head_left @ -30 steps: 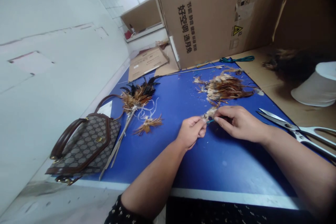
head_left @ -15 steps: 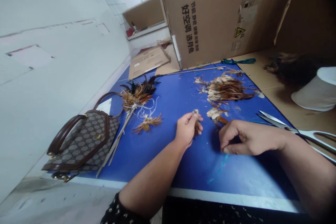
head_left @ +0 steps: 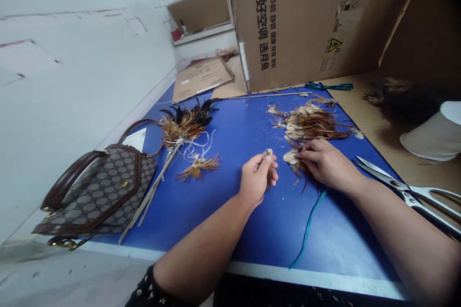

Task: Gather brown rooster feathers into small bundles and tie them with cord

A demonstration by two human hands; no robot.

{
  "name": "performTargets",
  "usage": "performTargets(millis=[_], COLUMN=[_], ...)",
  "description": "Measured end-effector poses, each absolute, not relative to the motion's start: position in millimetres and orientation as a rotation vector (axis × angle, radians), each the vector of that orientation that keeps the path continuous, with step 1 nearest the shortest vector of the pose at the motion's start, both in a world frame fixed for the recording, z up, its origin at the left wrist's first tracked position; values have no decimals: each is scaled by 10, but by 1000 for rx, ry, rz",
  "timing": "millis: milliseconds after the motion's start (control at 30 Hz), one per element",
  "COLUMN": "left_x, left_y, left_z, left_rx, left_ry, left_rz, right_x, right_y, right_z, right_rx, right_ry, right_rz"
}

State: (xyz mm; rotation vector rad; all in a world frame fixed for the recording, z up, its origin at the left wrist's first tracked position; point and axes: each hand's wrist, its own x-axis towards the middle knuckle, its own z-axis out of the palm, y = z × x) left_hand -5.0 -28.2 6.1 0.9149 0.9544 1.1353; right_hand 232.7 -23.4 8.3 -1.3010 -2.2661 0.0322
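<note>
My left hand (head_left: 256, 175) is closed around a small bunch of brown feathers (head_left: 269, 177), its pale base sticking up above the thumb. To the right, my right hand (head_left: 326, 163) reaches down to the table and pinches a loose feather clump (head_left: 291, 157) with a whitish base. Just beyond it lies a larger pile of brown feathers (head_left: 311, 122) in a row. A teal cord (head_left: 307, 232) runs on the table from below my right wrist toward the front edge.
White-handled scissors (head_left: 399, 184) lie open by my right forearm. Left on the blue table (head_left: 230, 129) are a feather-tipped bundle of sticks (head_left: 158, 180), a tan feather tuft (head_left: 197, 167) and a patterned handbag (head_left: 104, 189). A large cardboard box (head_left: 298, 19) stands behind; a white cup (head_left: 430, 136) is at right.
My right hand has moved forward and up to the feather clump and now pinches it. The teal cord shows more fully. My left hand stays in place with its feathers.
</note>
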Motion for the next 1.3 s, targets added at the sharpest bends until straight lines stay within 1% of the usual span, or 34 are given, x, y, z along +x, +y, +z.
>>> performTargets(millis=[100, 233, 467, 633, 900, 1200, 1300], left_x=[-44, -27, 14, 25, 65, 111, 122], left_y=[-287, -305, -364, -374, -382, -441, -438], left_z=[69, 106, 133, 126, 132, 149, 128], left_rx=[910, 903, 925, 878, 745, 691, 697], left_ry=[935, 938, 995, 1017, 973, 899, 857], left_rz=[1138, 1152, 1114, 1097, 1092, 1153, 1181], right_x=[2318, 2248, 1967, 1802, 1761, 1640, 1595], right_y=[-211, -249, -444, -493, -488, -503, -501], right_z=[56, 133, 348, 300, 259, 162, 164], right_rx=[-1293, -1287, -1246, -1217, -1169, -1122, -1138], right_ry=[-2194, -1935, -1697, -1489, -1213, -1266, -1291], right_rz=[96, 179, 733, 980, 1048, 1168, 1111])
